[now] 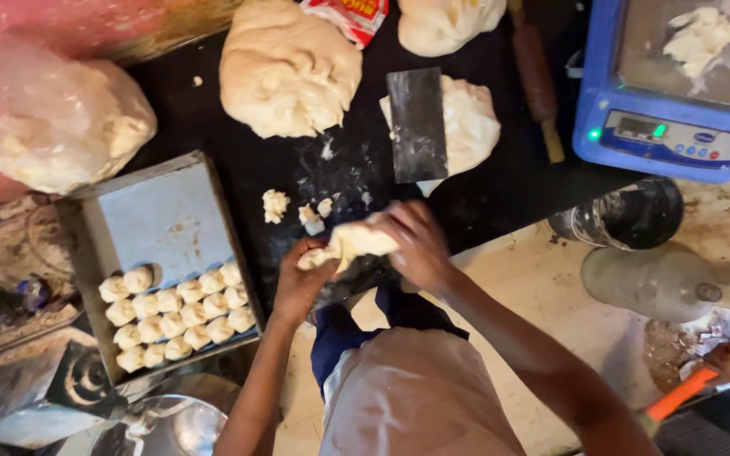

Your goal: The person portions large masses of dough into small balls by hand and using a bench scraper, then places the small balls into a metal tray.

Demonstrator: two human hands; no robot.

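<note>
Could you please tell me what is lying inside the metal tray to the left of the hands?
The metal tray holds rows of small dough balls packed at its near end; the far part is bare metal. What lies beneath the balls is covered.

Strip of dough [352, 242] between left hand [300, 283] and right hand [418, 245] at counter [500, 194] edge, tray [166, 219] of dough balls [177, 314] to the left, scraper [416, 125] on a dough lump [466, 127] behind, scale [669, 84] far right.
</note>
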